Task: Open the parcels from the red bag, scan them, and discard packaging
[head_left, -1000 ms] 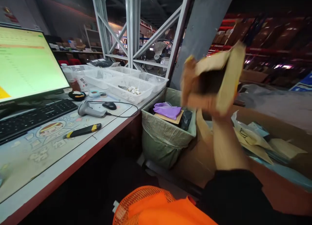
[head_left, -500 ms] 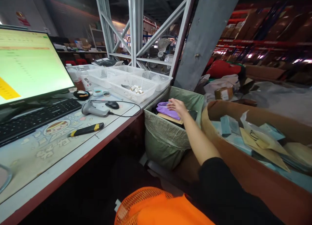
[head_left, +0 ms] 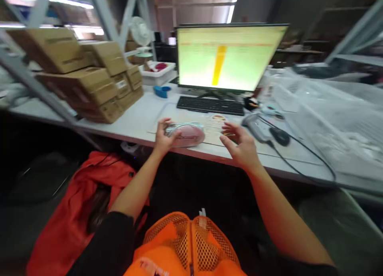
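Note:
My left hand (head_left: 164, 138) grips the left end of a pink oval item (head_left: 189, 135) with a pale blue edge. It looks wrapped in clear plastic and has lettering on its face, too blurred to read. The item is at the desk's front edge. To its right, my right hand (head_left: 241, 146) hovers over the mat, apart from the item, thumb and fingers spread and slightly curled. Something small with yellow on it (head_left: 229, 135) shows by these fingers, mostly hidden; I cannot make out what it is.
A monitor (head_left: 229, 56) stands behind a black keyboard (head_left: 210, 105). Right of my hands are a grey scanner (head_left: 256, 127), a black mouse (head_left: 279, 136) with its cable, and white baskets (head_left: 338, 112). Cardboard boxes (head_left: 89, 88) are stacked left, near a blue tape dispenser (head_left: 162, 91).
My view has swung left from the green-lined bin to the desk. My right hand has left the bin and is over the mat. My left hand is now visible, holding the pink item.

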`<state>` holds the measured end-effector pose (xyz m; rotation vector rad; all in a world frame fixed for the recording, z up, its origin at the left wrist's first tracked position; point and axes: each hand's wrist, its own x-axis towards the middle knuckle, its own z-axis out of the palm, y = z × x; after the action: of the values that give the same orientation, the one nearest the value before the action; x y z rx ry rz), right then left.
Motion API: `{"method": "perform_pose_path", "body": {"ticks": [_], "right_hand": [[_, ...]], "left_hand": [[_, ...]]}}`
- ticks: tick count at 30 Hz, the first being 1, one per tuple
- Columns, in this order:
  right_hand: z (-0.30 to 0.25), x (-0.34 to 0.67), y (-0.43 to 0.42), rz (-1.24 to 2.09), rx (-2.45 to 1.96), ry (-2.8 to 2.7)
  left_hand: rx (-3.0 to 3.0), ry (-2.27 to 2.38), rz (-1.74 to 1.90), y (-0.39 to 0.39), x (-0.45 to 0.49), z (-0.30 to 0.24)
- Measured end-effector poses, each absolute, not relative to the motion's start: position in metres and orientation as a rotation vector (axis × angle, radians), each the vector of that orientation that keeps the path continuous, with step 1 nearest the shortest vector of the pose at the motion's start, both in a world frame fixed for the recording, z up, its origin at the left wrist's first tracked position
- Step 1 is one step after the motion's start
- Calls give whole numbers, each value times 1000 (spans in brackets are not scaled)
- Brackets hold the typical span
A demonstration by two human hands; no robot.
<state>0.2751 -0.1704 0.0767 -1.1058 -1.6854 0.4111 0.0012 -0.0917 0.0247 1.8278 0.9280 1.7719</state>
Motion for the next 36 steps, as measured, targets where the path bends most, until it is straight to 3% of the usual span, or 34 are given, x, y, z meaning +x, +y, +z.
{"method": "perform_pose_path", "body": {"ticks": [7,11,16,21,29,36], "right_hand": [[65,220,-151,516,-1031,-1944],[49,239,-175,554,-1077,-1697],[2,246,-213,708,-1134,-1371],[-34,242,-241,908,-1118,-1283],[-6,264,-255,923,-1091,-1268],[22,258,-261,701,-1091,-1591]], "left_hand": [[1795,861,1736,-137,-20,25],[1784,836,1716,-153,-18,12],[1589,686,1407,-180,20,-28],[1464,811,1310,-203,46,-45],[1815,819,1506,-203,15,-55],[2333,709,1545,-197,-6,-43]]}}
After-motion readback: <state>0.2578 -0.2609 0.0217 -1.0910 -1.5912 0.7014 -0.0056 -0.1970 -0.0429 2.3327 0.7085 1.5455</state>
